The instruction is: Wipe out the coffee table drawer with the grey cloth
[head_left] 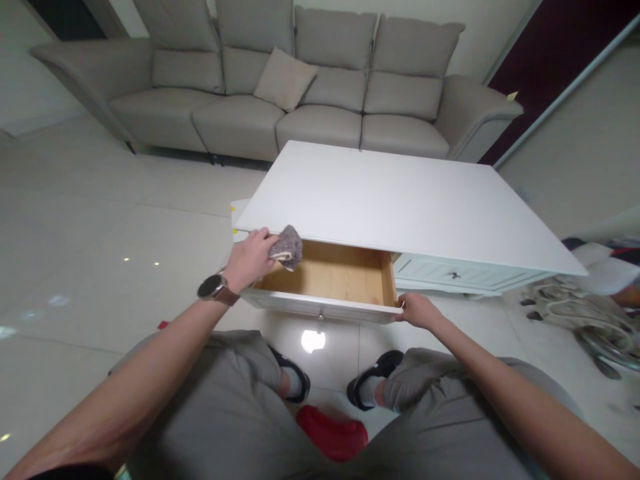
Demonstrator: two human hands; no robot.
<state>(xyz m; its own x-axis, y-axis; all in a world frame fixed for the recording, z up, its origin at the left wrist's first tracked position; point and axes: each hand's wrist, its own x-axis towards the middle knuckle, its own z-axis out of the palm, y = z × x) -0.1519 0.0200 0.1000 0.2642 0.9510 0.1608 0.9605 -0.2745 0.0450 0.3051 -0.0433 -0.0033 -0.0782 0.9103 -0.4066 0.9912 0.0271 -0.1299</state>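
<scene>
Plainly, an open drawer [340,277] mid-frame.
Left hand [251,259] clutches a cloth [289,245] left of centre; right hand [417,311] (well apart) grips the drawer's right front corner.

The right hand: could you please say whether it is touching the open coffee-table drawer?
Touching: the head view shows the right hand gripping the coffee-table drawer at its front corner.

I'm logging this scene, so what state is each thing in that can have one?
Drawer: open
Cloth: bunched
Left grip: closed on cloth
Right grip: closed on drawer's corner
Other drawer: shut
Cushion: leaning on sofa
Watch: worn, face dark
</scene>
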